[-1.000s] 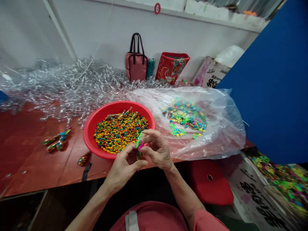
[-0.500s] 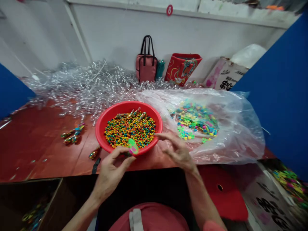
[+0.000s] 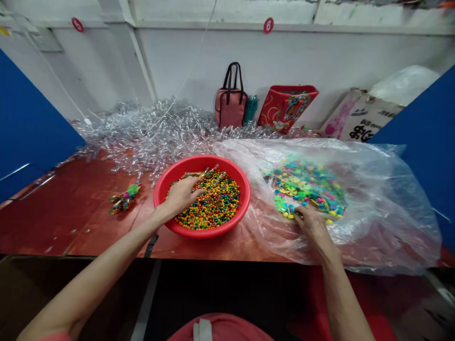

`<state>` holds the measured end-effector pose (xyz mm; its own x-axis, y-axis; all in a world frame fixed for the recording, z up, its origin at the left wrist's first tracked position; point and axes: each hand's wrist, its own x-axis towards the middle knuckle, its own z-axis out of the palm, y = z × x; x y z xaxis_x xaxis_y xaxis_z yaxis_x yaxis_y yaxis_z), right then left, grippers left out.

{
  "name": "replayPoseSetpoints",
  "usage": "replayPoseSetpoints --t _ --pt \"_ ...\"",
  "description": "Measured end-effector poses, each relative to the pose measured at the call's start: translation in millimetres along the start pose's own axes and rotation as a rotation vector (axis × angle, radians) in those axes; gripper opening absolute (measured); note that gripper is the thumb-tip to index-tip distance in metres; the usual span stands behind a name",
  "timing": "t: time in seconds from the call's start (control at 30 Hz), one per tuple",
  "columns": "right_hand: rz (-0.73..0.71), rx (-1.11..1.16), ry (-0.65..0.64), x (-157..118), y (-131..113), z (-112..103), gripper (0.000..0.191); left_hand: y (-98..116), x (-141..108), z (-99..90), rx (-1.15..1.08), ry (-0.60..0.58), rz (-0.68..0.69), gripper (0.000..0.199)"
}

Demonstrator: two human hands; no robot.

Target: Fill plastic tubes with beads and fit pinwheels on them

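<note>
Across the far side of a red table (image 3: 60, 222), clear plastic strips (image 3: 149, 132) heap against a white wall (image 3: 313, 52), with a pink handbag (image 3: 230, 108) and a red bag (image 3: 287, 107) behind them; a blue panel (image 3: 28, 128) stands left. Near centre sits a red basin (image 3: 248, 194) of colored beads (image 3: 216, 203). Right of it, a clear bag (image 3: 387, 208) holds colored plastic pieces (image 3: 305, 187). Left hand (image 3: 181, 196) loosely open on the beads, nothing seen held. Right hand (image 3: 314, 227) curled at the pieces' near edge; cannot tell if it grips any.
</note>
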<state>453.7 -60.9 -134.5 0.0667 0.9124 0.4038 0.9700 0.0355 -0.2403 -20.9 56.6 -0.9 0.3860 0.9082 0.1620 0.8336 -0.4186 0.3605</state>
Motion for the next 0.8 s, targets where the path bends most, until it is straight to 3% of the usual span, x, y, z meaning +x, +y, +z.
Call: replayPoseSetpoints --t 0.07,0.13,0.27,0.57,0.67,0.8 --pt "0.007 -0.004 0.033 0.3 0.6 3.0 0.02 17.9 38.4 23.4 0.069 -0.141 -0.047 0.038" --pt "0.023 0.003 0.044 0.3 2.2 6.0 0.023 28.6 66.4 40.6 0.113 -0.209 -0.083 0.04" --pt "0.071 0.068 0.062 0.4 3.8 9.4 0.027 30.6 90.1 50.5 0.108 -0.242 -0.074 0.022" --pt "0.25 0.344 0.192 0.9 -2.8 -8.5 0.033 5.2 57.1 -9.4 -0.159 -0.246 0.035 0.025" --pt "0.305 0.408 0.167 4.3 -2.5 -18.6 0.035 3.4 49.9 -7.9 -0.182 -0.31 0.033 0.026" --pt "0.336 0.337 0.221 6.1 0.6 -34.0 0.035 4.1 47.8 11.6 -0.144 -0.374 0.057 0.028"
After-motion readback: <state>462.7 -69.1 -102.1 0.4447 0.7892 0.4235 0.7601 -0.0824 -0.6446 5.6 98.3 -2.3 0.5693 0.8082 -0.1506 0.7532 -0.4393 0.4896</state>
